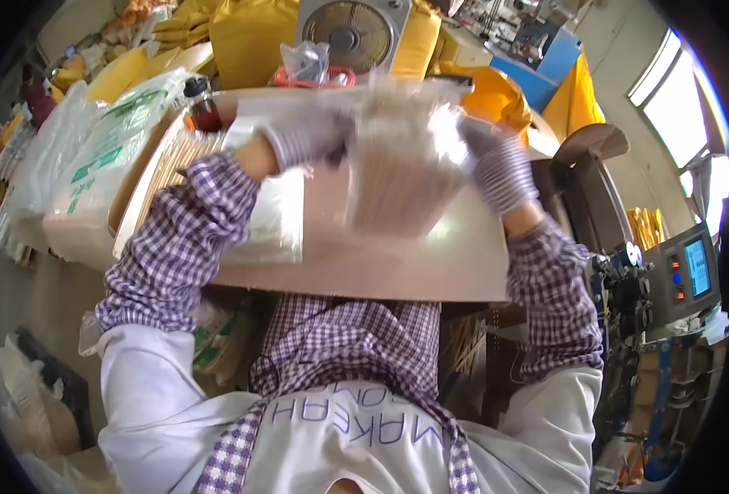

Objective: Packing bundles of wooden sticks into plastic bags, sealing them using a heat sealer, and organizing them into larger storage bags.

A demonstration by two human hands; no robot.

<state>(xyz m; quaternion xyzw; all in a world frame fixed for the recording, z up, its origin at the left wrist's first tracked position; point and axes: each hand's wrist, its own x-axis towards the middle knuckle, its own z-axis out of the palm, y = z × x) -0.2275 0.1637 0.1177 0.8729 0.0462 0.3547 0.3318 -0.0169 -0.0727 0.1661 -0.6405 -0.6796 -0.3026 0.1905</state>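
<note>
A clear plastic bag of thin, pale wooden sticks (405, 177) is held up over the work table (463, 267), smeared by motion. My left hand (315, 136), in a striped glove, grips its upper left side. At the upper right edge my right hand (500, 169), gloved alike, closes on the same bag. The fingertips of both hands are blurred. Flat clear plastic bags (274, 226) lie on the table below my left forearm. Loose wooden sticks (171, 169) fill an open carton left of that arm.
A large white package with green print (105, 177) stands at the left. Behind the table are a box fan (348, 37), a red basket (344, 78) and yellow sacks (253, 41). At the right, a machine with a lit screen (698, 267) stands beside the table.
</note>
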